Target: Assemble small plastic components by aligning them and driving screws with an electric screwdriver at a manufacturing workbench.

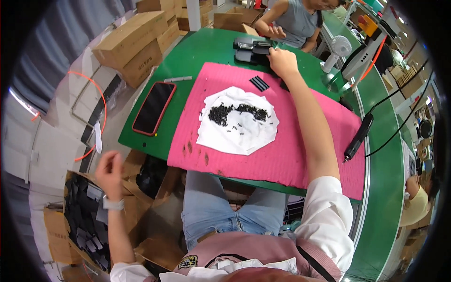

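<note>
My right hand (283,62) reaches across to the far side of the green table, its fingers closed on the near end of a black plastic part (261,45). That part is among similar black pieces (243,54) there. My left hand (110,175) is off the table's left side, above a carton of black parts (87,216). It is slightly blurred, with loosely bent fingers and nothing visible in them. A white cloth (223,139) on the pink mat (188,141) bears piles of tiny black screws (220,114). Several black strips (259,83) lie beyond the cloth.
A red-edged phone (154,108) and a thin silvery tool (178,79) lie on the table (178,54) at left. A black corded electric screwdriver (359,136) rests at the mat's right. A white fan (334,51) stands at back right. Across sits a co-worker (300,23). Cartons (131,42) stand at far left.
</note>
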Demonstrator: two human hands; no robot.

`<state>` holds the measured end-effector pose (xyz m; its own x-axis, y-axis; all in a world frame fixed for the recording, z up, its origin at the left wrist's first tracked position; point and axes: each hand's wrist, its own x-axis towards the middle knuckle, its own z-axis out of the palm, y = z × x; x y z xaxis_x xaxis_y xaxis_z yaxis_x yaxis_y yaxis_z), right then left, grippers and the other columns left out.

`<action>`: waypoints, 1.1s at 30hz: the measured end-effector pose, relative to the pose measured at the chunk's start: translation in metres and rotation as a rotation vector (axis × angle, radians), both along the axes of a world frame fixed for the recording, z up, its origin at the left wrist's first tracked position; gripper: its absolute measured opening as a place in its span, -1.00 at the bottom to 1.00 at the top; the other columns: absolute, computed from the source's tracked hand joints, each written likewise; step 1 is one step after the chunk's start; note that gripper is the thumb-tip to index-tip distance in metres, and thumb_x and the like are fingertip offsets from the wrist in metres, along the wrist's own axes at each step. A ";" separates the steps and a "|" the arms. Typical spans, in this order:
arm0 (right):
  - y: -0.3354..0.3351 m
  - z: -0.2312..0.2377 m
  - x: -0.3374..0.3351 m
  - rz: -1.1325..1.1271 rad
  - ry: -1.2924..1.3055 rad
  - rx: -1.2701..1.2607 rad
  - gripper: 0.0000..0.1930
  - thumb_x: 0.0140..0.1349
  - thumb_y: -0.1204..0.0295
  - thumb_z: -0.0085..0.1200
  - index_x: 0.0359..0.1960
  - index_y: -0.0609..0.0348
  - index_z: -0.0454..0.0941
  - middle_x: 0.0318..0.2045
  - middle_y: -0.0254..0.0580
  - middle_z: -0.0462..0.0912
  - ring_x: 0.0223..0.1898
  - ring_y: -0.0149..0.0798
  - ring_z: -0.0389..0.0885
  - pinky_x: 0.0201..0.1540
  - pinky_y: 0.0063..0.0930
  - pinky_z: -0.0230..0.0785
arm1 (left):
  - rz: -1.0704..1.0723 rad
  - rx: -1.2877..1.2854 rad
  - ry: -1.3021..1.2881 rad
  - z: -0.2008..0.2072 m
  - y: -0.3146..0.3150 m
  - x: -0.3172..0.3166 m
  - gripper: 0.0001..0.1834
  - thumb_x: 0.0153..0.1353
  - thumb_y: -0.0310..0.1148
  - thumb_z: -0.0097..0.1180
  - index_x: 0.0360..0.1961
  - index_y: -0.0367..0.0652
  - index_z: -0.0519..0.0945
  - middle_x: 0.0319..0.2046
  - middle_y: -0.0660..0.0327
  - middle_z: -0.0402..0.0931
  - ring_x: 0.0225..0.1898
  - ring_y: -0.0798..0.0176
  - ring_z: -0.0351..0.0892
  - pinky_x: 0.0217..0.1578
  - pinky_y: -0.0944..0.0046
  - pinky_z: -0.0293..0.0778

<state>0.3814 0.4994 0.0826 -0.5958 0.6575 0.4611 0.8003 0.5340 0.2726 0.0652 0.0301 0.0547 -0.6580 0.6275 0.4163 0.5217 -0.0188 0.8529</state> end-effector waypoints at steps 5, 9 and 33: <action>-0.064 0.018 0.013 0.260 0.348 0.260 -0.76 0.13 0.35 0.05 -0.14 -0.02 0.54 -0.51 -0.20 0.58 -0.49 -0.16 0.60 -0.50 -0.31 0.41 | -0.633 -0.081 -0.464 0.048 0.141 0.085 -0.71 0.28 -0.22 0.00 -0.12 -0.22 0.49 -0.35 0.23 0.53 -0.43 0.42 0.53 -0.48 0.47 0.43; -0.142 0.036 0.008 0.609 0.338 0.284 -0.62 -0.04 0.48 0.11 -0.09 0.08 0.53 -0.60 -0.27 0.50 -0.61 -0.21 0.52 -0.57 -0.36 0.34 | -0.960 -0.175 -0.902 0.069 0.216 0.127 -0.51 0.33 0.05 -0.19 0.06 -0.11 0.38 -0.15 0.23 0.52 -0.23 0.35 0.55 -0.35 0.31 0.48; -0.099 0.026 -0.017 0.042 0.026 -0.482 -0.45 -0.13 0.20 0.24 0.00 -0.05 0.52 -0.29 -0.05 0.65 -0.21 -0.02 0.61 -0.13 -0.21 0.46 | -0.920 0.098 -0.856 0.045 0.233 0.128 -0.69 0.25 -0.29 0.05 -0.04 -0.21 0.47 -0.22 0.27 0.52 -0.24 0.46 0.52 -0.28 0.45 0.46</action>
<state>0.3645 0.4003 0.1085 -0.6186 0.7757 0.1250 0.7787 0.6265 -0.0338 0.1927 0.2631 0.0997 -0.0759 0.9866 0.1445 -0.4365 -0.1631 0.8848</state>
